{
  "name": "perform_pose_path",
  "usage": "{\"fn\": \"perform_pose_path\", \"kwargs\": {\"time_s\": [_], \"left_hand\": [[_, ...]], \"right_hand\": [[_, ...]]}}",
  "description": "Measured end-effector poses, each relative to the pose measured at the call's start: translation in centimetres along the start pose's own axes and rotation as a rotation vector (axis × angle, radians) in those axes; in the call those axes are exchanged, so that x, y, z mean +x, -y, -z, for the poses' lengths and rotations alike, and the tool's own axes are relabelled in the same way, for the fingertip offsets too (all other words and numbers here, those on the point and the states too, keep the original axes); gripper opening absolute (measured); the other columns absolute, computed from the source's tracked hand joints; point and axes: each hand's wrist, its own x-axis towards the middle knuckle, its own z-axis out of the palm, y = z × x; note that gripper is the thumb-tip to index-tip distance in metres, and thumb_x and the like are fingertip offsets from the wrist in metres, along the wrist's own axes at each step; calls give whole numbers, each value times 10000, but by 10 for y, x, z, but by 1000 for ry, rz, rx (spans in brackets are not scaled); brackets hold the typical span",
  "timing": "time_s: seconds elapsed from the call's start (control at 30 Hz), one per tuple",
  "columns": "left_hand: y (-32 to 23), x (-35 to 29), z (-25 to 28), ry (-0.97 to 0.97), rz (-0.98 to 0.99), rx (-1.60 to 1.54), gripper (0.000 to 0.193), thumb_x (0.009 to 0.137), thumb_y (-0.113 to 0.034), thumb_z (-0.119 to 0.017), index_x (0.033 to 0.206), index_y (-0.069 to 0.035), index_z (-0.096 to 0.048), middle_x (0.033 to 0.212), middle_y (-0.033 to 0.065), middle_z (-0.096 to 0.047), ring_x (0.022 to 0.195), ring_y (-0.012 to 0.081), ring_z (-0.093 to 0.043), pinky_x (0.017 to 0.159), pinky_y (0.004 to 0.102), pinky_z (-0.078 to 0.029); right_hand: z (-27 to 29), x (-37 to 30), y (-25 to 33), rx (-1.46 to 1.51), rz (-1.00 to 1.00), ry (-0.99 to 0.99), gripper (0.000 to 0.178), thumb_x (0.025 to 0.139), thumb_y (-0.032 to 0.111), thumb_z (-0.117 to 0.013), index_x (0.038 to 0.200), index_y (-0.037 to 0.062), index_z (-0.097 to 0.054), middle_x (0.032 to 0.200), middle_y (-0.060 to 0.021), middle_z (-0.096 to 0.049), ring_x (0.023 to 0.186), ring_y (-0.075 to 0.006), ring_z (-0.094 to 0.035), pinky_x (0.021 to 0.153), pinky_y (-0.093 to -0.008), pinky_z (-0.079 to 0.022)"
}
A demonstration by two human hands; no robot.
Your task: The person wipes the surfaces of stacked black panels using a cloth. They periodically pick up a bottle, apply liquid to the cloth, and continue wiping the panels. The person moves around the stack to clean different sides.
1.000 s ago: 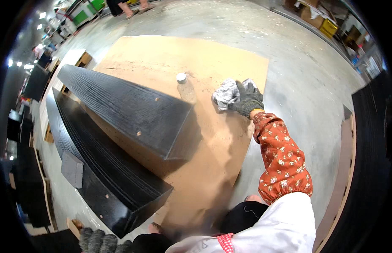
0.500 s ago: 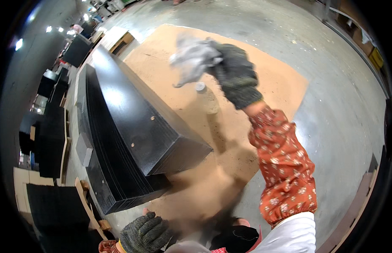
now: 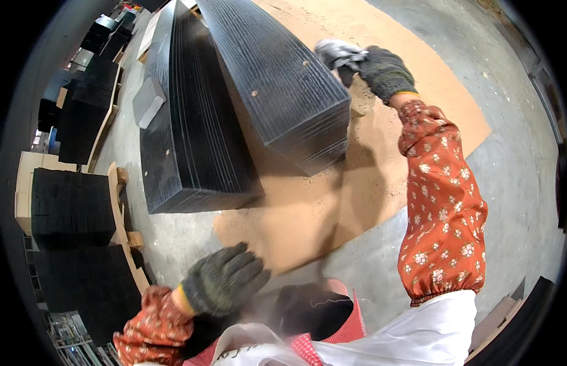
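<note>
My right hand [image 3: 387,72], in a dark knit glove, is closed on a grey rag [image 3: 341,52], stretched out by the far right side of a stack of long black boards [image 3: 277,76]. Whether the rag touches the boards cannot be told. Partly hidden under that hand stands a pale bottle [image 3: 362,102]. My left hand [image 3: 225,277], gloved alike, hangs low in front of my body, fingers apart and holding nothing. To the left lies a second stack of black boards [image 3: 204,140]. Both top boards near me bear small round marks.
A brown cardboard sheet [image 3: 448,110] lies beneath the stacks on the grey concrete floor [image 3: 369,268]. A small grey block [image 3: 148,102] rests against the left stack. Black piles [image 3: 73,210] on wooden pallets stand along the left.
My view has shifted, so the board stacks sit higher in the picture. The rag in my right hand has come close to the right stack. My left hand has risen, its fingers spreading.
</note>
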Motion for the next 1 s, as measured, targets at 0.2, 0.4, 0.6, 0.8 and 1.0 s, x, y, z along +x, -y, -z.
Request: {"fn": "perform_pose_path", "kwargs": {"time_s": [0.2,0.4,0.6,0.8,1.0], "left_hand": [[65,85,-99,-180,140,-486,615,817,-277,-647,1348,-55,-432,1320,173,-476,1218,335,-458,1029,401,-385],[56,195,-136,-179,343,-548,805,805,-340,-667,1430,-27,-267,1447,230,-310,1348,376,-302,1099,431,-284],[106,224,-139,-283,387,-467,967,779,-368,-692,1466,-6,-114,1475,266,-214,1383,377,-227,1128,418,-220],[103,301,-145,-483,756,-967,986,775,-266,-698,1471,9,-55,1498,261,-154,1404,354,-161,1159,368,-144],[140,348,-194,-716,649,-896,623,870,-237,-549,1389,-14,-283,1394,185,-372,1249,313,-423,1045,349,-354]], "right_hand": [[-27,-5,-20,98,-189,-189,345,841,360,-598,980,45,-605,928,-214,-639,910,-387,-616,789,-462,-488],[-19,-27,-15,99,-230,7,373,897,390,-482,1034,77,-633,993,-210,-641,953,-384,-609,839,-470,-472],[-53,6,-29,168,-122,-171,327,885,321,-488,1051,75,-626,1026,-210,-631,967,-376,-599,841,-461,-474],[-68,-36,-53,251,-81,-357,365,947,304,-428,1147,43,-587,1071,-207,-613,1006,-377,-573,871,-449,-455],[-94,-92,-51,338,-93,-596,301,929,232,-485,1130,25,-571,1093,-219,-592,1010,-396,-565,865,-441,-456]]}}
